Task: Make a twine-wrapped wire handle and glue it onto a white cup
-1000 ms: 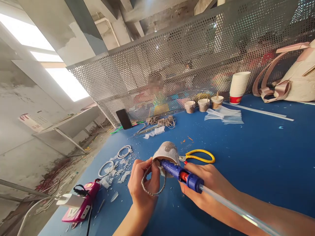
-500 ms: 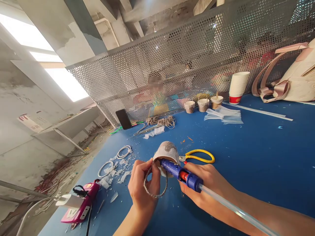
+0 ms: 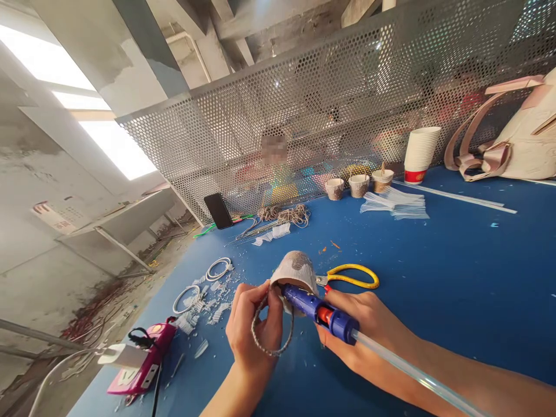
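My left hand [image 3: 254,324] pinches the rim of a small whitish cup-shaped basket [image 3: 296,267], which is tipped on its side with its mouth toward me. A braided cord loop [image 3: 278,351] hangs from that rim, past my fingers. In my right hand [image 3: 362,324] is a blue glue gun [image 3: 304,302], its nozzle end inside the basket's mouth and hidden there. A long clear glue stick [image 3: 403,363] sticks out of the gun's back. Just beyond my right hand lie scissors [image 3: 354,277] with yellow handles, their blades partly covered by the basket.
White rings [image 3: 218,269] and plastic scraps lie to the left, near a pink power strip [image 3: 150,365]. Farther back are a phone [image 3: 218,211], cord bundles [image 3: 295,215], small finished-looking baskets [image 3: 359,185], white strips [image 3: 397,202], stacked paper cups [image 3: 421,153] and a bag [image 3: 527,136] before a perforated screen [image 3: 234,116].
The cord loop has swung slightly left and lower. The glue gun has shifted a tiny bit down at its back end; both hands stay almost in place.
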The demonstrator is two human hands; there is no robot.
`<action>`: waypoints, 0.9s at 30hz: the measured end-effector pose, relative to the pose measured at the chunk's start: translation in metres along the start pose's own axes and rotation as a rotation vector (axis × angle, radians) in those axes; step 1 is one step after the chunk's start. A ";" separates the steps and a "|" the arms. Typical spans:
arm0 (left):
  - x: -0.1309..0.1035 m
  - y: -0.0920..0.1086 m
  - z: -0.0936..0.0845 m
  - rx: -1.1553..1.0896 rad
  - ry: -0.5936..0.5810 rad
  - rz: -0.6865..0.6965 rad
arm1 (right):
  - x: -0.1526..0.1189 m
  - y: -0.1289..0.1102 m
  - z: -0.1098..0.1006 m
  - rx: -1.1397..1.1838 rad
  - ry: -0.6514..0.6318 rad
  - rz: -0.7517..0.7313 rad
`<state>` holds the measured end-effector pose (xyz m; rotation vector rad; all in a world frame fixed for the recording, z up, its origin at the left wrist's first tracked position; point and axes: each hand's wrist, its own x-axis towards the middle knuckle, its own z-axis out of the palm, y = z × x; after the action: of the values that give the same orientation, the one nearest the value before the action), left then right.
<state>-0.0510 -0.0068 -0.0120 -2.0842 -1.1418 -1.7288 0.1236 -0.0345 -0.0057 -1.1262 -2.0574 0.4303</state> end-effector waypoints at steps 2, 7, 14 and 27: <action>0.000 0.000 0.000 -0.010 0.003 -0.003 | -0.001 0.000 0.000 0.005 -0.007 0.003; 0.000 -0.002 0.000 -0.022 0.007 -0.021 | -0.004 0.000 0.000 0.052 0.019 0.023; 0.000 -0.001 -0.001 -0.002 0.009 -0.030 | -0.006 0.003 0.000 0.031 -0.005 -0.019; -0.002 -0.002 -0.001 -0.015 -0.009 -0.049 | -0.005 0.004 0.002 0.051 0.047 -0.019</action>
<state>-0.0532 -0.0068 -0.0142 -2.0916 -1.1956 -1.7569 0.1262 -0.0366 -0.0113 -1.0762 -2.0040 0.4405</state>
